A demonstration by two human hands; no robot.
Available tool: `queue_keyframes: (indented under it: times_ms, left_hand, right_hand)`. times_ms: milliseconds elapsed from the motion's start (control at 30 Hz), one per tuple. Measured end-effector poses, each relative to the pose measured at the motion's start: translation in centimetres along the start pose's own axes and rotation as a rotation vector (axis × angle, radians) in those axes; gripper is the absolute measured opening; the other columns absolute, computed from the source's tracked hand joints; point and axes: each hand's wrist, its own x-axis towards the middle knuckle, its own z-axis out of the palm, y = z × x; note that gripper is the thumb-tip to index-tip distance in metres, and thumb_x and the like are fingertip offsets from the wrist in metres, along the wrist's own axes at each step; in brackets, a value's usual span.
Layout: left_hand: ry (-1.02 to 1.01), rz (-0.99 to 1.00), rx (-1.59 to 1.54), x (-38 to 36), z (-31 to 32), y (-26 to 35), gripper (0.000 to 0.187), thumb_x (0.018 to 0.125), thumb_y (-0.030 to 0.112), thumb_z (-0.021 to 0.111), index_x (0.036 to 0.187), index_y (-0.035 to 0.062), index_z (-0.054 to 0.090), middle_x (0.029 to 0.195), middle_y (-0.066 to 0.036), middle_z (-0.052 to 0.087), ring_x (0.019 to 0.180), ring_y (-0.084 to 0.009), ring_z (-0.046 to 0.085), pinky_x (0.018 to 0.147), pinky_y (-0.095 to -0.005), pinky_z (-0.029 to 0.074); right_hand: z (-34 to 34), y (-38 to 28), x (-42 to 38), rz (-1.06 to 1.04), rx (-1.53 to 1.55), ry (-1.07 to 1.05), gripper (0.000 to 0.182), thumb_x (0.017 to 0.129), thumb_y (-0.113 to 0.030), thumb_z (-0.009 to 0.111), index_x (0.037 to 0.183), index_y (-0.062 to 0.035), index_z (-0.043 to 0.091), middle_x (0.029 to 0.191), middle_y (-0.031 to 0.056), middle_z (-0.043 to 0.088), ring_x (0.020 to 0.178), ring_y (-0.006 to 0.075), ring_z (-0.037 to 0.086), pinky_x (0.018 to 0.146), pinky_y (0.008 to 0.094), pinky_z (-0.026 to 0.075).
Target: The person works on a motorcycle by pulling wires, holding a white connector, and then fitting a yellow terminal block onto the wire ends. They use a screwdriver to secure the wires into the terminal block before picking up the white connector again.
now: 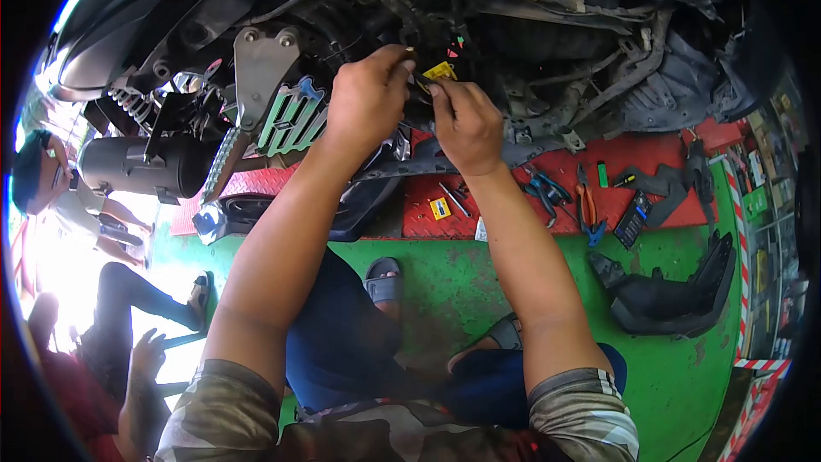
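Both my hands are raised at the exposed frame of a scooter with its side panels off. My left hand is closed, with thumb and forefinger pinched by the dark wiring; what they grip is too small to make out. Close on its right, my right hand also pinches, its fingertips on something small and dark. Just above those fingertips shows a yellow piece with dark marks. A green slatted cover and a grey metal bracket sit left of my hands.
Below, a red platform carries orange-handled pliers, other pliers, a phone and a small yellow box. A black plastic panel lies on the green floor. Two people are at the left; a glass display case stands right.
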Motion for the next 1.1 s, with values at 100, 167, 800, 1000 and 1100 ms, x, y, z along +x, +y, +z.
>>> queue_keyframes:
  times_ms: [100,167,800,1000,1100]
  left_hand:
    - [-0.027,-0.206,-0.225,0.1,-0.6,1.7,0.026,0.099,0.015,0.063,0.118,-0.0001,0.072,0.069,-0.008,0.067,0.052,-0.0136,0.063,0.052,-0.0295,0.051]
    - [-0.01,-0.318,-0.219,0.3,-0.8,2.6,0.026,0.1,0.016,0.063,0.119,0.0001,0.072,0.07,-0.007,0.068,0.052,-0.0141,0.063,0.052,-0.0295,0.051]
    - [-0.345,0.4,0.48,2.7,-0.9,0.7,0.016,0.092,0.011,0.064,0.107,0.0087,0.067,0.102,-0.014,0.071,0.092,-0.0392,0.07,0.074,-0.0493,0.057]
    - [-0.369,0.369,0.461,3.1,-0.9,1.3,0.019,0.09,0.008,0.065,0.109,0.0079,0.068,0.1,-0.018,0.071,0.094,-0.0417,0.069,0.081,-0.0481,0.055]
    - [-0.328,0.387,0.479,2.9,-0.7,1.2,0.018,0.092,0.011,0.065,0.109,0.0105,0.068,0.101,-0.016,0.071,0.093,-0.0398,0.07,0.078,-0.0492,0.057]
  right_hand:
    - [0.2,-0.6,-0.4,0.151,0.057,-0.049,0.01,0.095,-0.012,0.068,0.096,-0.0039,0.072,0.085,0.0149,0.07,0.076,0.0366,0.069,0.068,0.0441,0.055]
    - [0.4,-0.7,-0.3,0.222,0.118,-0.017,0.012,0.095,-0.012,0.069,0.096,-0.0011,0.073,0.083,0.0152,0.071,0.073,0.033,0.07,0.066,0.0403,0.055]
    - [-0.1,-0.6,0.6,0.425,0.318,-0.091,0.016,0.096,-0.012,0.069,0.098,0.0028,0.074,0.079,0.0151,0.073,0.069,0.0208,0.071,0.066,0.0344,0.054]
    - [-1.2,0.6,-0.3,0.415,0.388,-0.11,0.025,0.086,-0.012,0.081,0.107,-0.0002,0.073,0.099,0.0126,0.073,0.082,0.0247,0.071,0.073,0.0337,0.056]
    - [-1.5,1.0,-0.7,0.433,0.175,-0.067,0.05,0.077,-0.014,0.088,0.121,-0.0035,0.068,0.114,0.0122,0.069,0.096,0.0276,0.069,0.083,0.035,0.056]
